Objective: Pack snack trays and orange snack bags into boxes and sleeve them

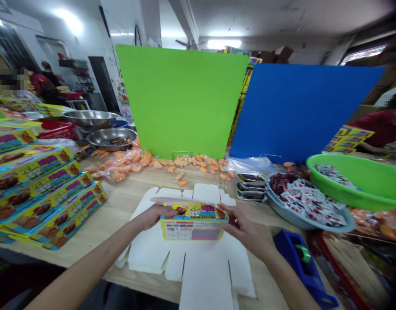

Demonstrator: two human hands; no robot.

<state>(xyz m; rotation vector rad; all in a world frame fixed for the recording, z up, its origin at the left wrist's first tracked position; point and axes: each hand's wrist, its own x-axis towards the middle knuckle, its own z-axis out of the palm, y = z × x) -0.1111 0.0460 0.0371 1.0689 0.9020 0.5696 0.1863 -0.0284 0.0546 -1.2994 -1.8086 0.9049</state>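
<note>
Between my two hands is a small printed cardboard box (194, 221), yellow and blue with colourful lettering, its printed panels facing me. My left hand (155, 216) is closed on its left end. The fingers of my right hand (238, 221) grip the opposite end. Beneath the box, flat unfolded cardboard blanks (204, 269) lie white side up on the wooden table (84, 224), with slits and flaps along their edges. What is inside the box cannot be seen.
Stacked printed boxes (52, 193) stand at left. Orange wrapped pieces (126, 161) lie before green (185, 103) and blue panels (301, 112). At right are black trays (251, 187), a grey-blue basin (288, 215) of sachets, a green basin (372, 176) and a tape dispenser (296, 262).
</note>
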